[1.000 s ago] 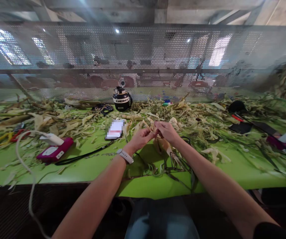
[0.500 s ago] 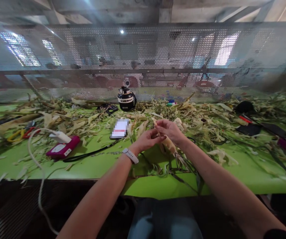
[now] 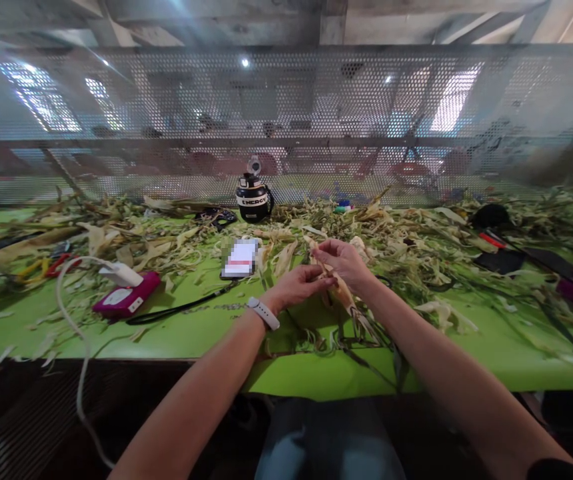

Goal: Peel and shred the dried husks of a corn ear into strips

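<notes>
Over the green table [image 3: 186, 333] my two hands meet on a pale, twisted bundle of corn husk [image 3: 345, 298]. Its frayed, darker strands trail down towards the table's front edge. My right hand [image 3: 345, 261] pinches the upper part of the bundle, thumb against fingers. From the left, my left hand [image 3: 299, 287] closes its fingertips on the same bundle just below; a white watch sits on that wrist. The exact spot held is partly hidden behind my fingers. Dry husk leaves [image 3: 284, 257] lie just beyond my hands.
A phone [image 3: 240, 259] lies left of my hands, with a black strap. Further left is a magenta power block [image 3: 126, 295] with a white cable. A black bottle [image 3: 253, 200] stands before the perforated metal screen [image 3: 286, 100]. Yellow-and-red-handled tools [image 3: 46, 267] lie among husk scraps.
My left hand has shifted slightly right along the bundle, and its fingers have stretched a little. The right hand has barely moved. The husk bundle stays in place.
</notes>
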Demonstrator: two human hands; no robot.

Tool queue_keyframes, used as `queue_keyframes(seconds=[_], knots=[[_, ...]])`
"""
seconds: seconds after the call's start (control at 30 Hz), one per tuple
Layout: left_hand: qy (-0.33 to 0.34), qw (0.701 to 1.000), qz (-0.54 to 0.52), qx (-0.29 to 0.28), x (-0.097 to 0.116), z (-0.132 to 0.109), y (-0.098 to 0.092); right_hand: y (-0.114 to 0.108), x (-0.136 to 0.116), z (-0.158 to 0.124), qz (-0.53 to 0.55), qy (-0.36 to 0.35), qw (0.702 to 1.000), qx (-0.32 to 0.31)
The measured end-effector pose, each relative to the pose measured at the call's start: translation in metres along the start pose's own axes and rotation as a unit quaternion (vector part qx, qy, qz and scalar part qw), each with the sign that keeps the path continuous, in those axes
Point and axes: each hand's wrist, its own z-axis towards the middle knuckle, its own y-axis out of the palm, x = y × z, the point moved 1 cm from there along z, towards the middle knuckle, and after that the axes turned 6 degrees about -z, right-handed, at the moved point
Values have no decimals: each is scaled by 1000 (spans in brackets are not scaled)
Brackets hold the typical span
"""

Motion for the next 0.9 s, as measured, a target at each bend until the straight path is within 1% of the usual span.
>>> queue_keyframes(seconds=[0.07, 0.1, 0.2, 0.27, 0.33, 0.43, 0.5, 0.6, 0.73, 0.8, 0.87, 0.9], knots=[[-14, 1000, -20, -17, 3, 0, 1, -4, -6, -1, -3, -3, 1000, -3], [-20, 999, -37, -9, 5, 0, 1, -6, -8, -1, -8, -4, 1000, 3], [-22, 995, -82, 45, 7, 0, -3, -12, -10, -2, -45, 0, 999, 26], [-18, 993, -98, 59, 6, 1, -5, -14, -9, -2, -91, -12, 995, 27], [-14, 992, -104, 65, 5, 2, -5, -14, -7, -2, -150, -42, 988, 26], [-17, 993, -93, 66, 5, 2, -4, -12, -5, -3, -224, -78, 971, 31], [-24, 995, -82, 59, 5, 2, -3, -10, -3, -3, -252, -101, 962, 42], [-32, 996, -76, 44, 7, 1, -2, -7, -1, -3, -268, -123, 953, 68], [-43, 994, -92, 33, 5, 1, -3, -9, -2, -2, -269, -117, 953, 75], [-29, 992, -108, 52, 2, 2, -6, -15, -6, -3, -262, -121, 950, 115], [2, 986, -142, 90, 0, 5, -10, -22, -11, -5, -242, -131, 943, 184], [17, 980, -167, 108, -1, 7, -12, -25, -13, -7, -231, -135, 941, 206]])
